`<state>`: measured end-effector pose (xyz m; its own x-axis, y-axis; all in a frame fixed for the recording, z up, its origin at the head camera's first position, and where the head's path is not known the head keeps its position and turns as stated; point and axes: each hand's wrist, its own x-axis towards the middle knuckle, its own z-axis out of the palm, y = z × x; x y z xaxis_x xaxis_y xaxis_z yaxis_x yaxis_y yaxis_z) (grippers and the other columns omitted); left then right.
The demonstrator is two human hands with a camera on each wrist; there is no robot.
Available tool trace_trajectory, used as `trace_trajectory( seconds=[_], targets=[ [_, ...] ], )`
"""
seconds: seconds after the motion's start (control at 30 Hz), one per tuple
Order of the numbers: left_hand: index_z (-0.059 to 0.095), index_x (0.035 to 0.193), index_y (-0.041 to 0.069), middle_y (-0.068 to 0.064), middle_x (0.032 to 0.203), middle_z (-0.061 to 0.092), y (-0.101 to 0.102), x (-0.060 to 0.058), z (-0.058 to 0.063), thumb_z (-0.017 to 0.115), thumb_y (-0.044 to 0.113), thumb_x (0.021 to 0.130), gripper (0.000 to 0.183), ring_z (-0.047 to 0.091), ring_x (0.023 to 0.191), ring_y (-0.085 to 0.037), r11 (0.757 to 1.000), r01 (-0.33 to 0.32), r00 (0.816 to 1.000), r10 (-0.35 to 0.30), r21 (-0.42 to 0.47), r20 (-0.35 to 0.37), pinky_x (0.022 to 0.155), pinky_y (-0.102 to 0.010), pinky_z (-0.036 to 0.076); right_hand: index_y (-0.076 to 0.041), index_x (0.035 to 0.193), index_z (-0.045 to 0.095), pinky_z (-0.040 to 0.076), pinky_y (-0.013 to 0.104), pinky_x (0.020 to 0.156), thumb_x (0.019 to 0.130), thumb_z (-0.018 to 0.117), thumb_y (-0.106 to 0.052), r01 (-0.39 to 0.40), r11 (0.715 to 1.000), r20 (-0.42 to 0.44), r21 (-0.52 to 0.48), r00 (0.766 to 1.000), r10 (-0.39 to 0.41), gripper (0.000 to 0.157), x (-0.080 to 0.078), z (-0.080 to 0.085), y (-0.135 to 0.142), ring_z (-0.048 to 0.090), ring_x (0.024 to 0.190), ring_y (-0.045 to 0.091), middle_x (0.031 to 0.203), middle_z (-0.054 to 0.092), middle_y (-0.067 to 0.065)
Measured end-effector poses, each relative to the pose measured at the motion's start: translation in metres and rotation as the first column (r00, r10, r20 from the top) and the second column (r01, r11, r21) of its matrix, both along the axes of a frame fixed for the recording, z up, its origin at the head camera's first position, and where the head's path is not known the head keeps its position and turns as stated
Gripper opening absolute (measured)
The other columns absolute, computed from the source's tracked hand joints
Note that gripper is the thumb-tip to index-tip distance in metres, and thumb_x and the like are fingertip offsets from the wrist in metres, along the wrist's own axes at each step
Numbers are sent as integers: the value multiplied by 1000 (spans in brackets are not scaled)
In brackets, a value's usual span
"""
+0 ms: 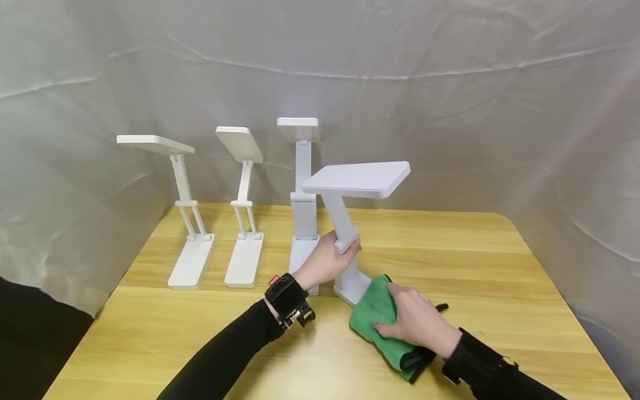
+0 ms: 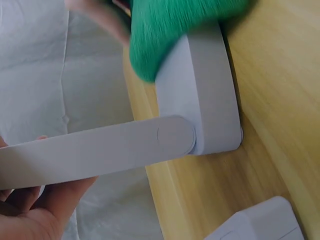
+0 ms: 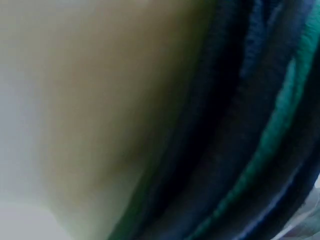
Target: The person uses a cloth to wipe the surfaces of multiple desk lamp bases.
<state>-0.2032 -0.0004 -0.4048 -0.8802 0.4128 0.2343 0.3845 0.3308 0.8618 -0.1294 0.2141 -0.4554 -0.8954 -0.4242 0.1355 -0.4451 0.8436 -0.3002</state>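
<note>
A white folding desk lamp [image 1: 357,180] stands at the middle of the table, its flat head tilted over the arm. My left hand [image 1: 324,260] grips the arm around its middle joint. In the left wrist view, fingers and thumb lie on both sides of the lamp arm [image 2: 100,150]. My right hand [image 1: 420,319] holds a folded green cloth [image 1: 371,311] with black edging between thumb and fingers. The cloth [image 2: 172,30] covers the near end of the lamp base [image 2: 215,90]. Close up, the right wrist view has mostly blurred skin and the cloth's dark folds [image 3: 272,135].
Three more white lamps stand unfolded in a row: one at the far left [image 1: 192,261], one beside it [image 1: 245,258], and one [image 1: 304,216] right behind my left hand. A grey sheet [image 1: 450,122] hangs behind the wooden table [image 1: 465,250].
</note>
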Motion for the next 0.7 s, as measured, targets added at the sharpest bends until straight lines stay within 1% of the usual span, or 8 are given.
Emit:
trace_trajectory(
  seconds=[0.07,0.17,0.3,0.4,0.47,0.53,0.63,0.7],
  targets=[
    [57,106,5,-9,96,65,-2,1,-1,51,22,97,20,63,85,-16,1000,-14,1000,14,-5,-17,73,-29,54,0,104,59,45,25,51,62,79,-54,-18,1000,-9,-9,1000,18,71,3,-1,5,51,61,7,75,58,-1],
    [57,114,3,-8,93,65,-5,2,-2,52,23,96,27,63,82,-17,998,-36,999,34,-47,-42,68,-28,55,-1,106,61,43,22,49,65,76,-59,-23,999,13,-45,1000,24,73,4,-1,9,48,57,3,70,56,-5],
    [56,122,0,-12,98,67,-9,6,-7,54,24,95,36,65,81,-19,986,-58,998,55,-155,-22,65,-26,55,9,118,59,34,19,42,72,73,-56,-1,994,80,-109,997,10,81,0,0,10,37,45,-1,57,47,-8],
    [55,124,-2,-14,102,67,-11,6,-12,53,23,94,39,65,83,-19,984,-39,999,42,-175,11,66,-25,55,4,115,63,28,18,40,77,74,-41,-19,989,91,-148,995,33,59,-8,1,9,29,42,-1,52,36,-12],
    [54,124,-3,-15,101,67,-11,4,-14,53,22,95,39,65,82,-19,987,-20,1000,22,-159,12,65,-25,55,-3,106,68,28,17,42,80,74,-32,-48,985,74,-166,995,61,40,-15,3,4,29,43,-1,53,36,-13],
    [55,121,-3,-13,98,66,-10,2,-15,53,23,95,37,64,79,-17,987,-11,1000,11,-160,-4,63,-24,54,-8,99,69,32,18,44,82,73,-25,-79,981,66,-178,994,92,25,-24,4,-3,34,45,-1,56,40,-13],
    [58,115,-1,-11,92,66,-9,-3,-14,54,24,94,33,63,73,-15,982,-9,999,3,-191,-33,59,-23,53,-7,98,68,33,19,44,84,71,-21,-102,977,80,-190,990,119,20,-36,5,-15,35,44,0,56,40,-8],
    [60,111,0,-10,91,66,-8,-5,-13,56,25,93,31,63,72,-14,978,-13,999,3,-206,-48,60,-23,52,-3,106,68,34,19,44,85,70,-19,-112,975,70,-192,989,127,26,-39,5,-18,36,44,1,60,52,-4]
  ],
)
